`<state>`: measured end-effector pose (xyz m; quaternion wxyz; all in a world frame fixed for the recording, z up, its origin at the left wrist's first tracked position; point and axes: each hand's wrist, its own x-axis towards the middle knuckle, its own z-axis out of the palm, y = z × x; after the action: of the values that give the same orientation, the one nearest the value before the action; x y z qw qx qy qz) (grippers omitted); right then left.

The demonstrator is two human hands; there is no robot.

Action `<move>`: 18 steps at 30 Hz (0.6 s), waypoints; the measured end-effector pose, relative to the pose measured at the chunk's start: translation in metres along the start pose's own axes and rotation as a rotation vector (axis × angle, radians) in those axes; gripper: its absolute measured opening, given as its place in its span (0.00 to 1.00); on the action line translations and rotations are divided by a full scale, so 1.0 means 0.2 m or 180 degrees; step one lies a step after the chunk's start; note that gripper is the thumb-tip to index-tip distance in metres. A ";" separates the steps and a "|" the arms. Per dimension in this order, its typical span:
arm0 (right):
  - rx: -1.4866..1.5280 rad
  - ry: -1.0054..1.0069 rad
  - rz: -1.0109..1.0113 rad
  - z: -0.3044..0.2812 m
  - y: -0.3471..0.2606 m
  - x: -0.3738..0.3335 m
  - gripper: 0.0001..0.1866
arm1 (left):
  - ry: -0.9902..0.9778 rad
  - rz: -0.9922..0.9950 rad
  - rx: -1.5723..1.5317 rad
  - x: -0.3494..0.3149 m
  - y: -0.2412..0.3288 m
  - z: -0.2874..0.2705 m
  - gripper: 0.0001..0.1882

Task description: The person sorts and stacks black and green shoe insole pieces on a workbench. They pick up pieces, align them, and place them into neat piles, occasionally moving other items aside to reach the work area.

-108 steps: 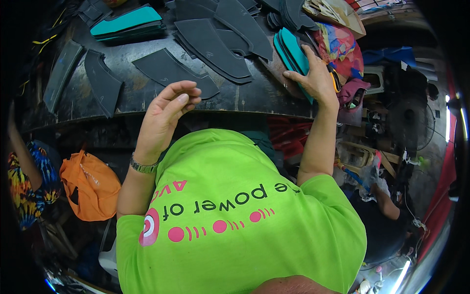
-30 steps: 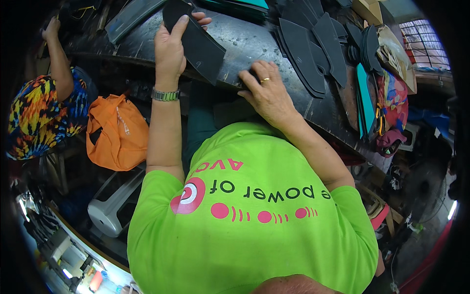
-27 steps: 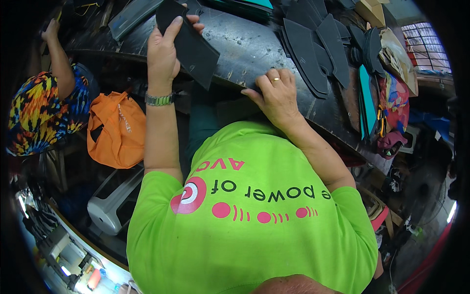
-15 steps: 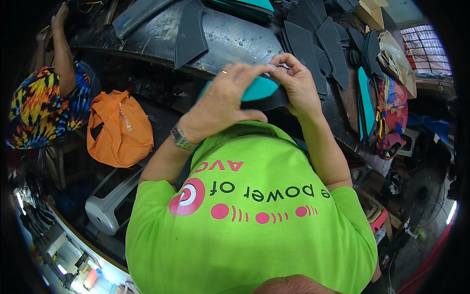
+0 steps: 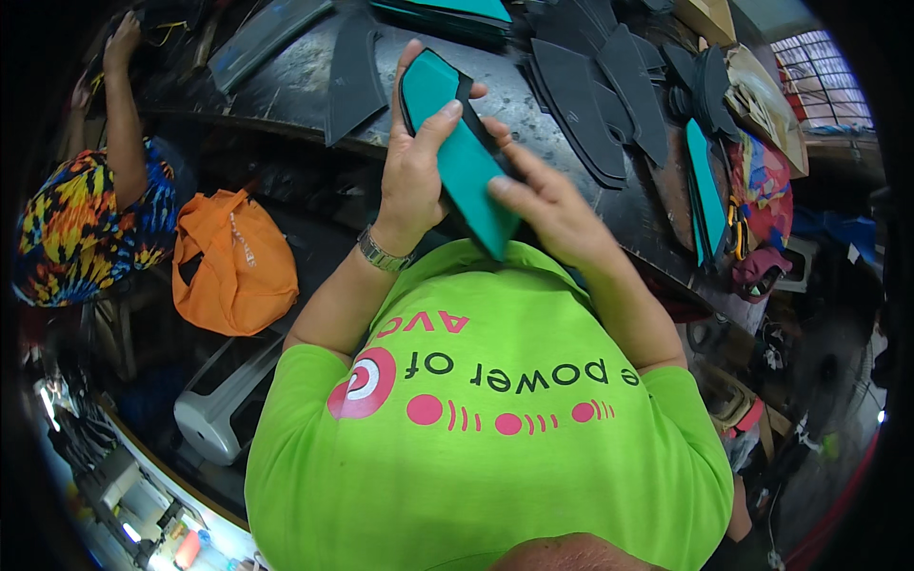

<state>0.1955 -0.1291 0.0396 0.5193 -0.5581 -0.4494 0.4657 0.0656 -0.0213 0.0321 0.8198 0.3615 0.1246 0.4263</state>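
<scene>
A long teal panel with a black edge (image 5: 466,176) is held up in front of my chest, its teal face toward me and its lower tip near my shirt collar. My left hand (image 5: 411,181) grips it from the left, thumb across the face and fingers behind. My right hand (image 5: 552,214) pinches the right edge, thumb on the teal face and fingers along the black border. Its exact material I cannot tell. Beyond it on the dark worktable (image 5: 286,90) lies a curved black piece (image 5: 357,81), near my left fingers.
A stack of teal-and-black panels (image 5: 457,19) sits at the table's far side. Several black cut pieces (image 5: 581,105) lie to the right, with teal strips (image 5: 705,195) and yellow-handled scissors (image 5: 738,233). An orange bag (image 5: 238,266) is at left, near another person's arm (image 5: 122,124).
The panel has come up and turned, so its teal face now shows at length. My left hand has rotated, thumb now on top, while my right hand has moved down along the edge.
</scene>
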 end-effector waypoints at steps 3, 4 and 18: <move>-0.0185 -0.0103 0.0378 -0.01 0.02 -0.04 0.23 | 0.0288 -0.0036 0.0010 0.02 -0.08 0.01 0.30; -0.0312 -0.0043 0.0331 -0.04 0.02 -0.05 0.23 | 0.0137 -0.0153 -0.0086 0.01 -0.09 0.01 0.27; -0.1523 0.1826 0.0135 -1.19 -0.08 -0.40 0.19 | -0.0161 0.0691 0.2435 0.17 0.08 -0.24 0.15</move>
<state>0.4179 -0.2459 0.0669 0.4693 -0.7807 -0.3700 0.1828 0.0515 0.0351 0.0121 0.5790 0.6622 0.2152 0.4242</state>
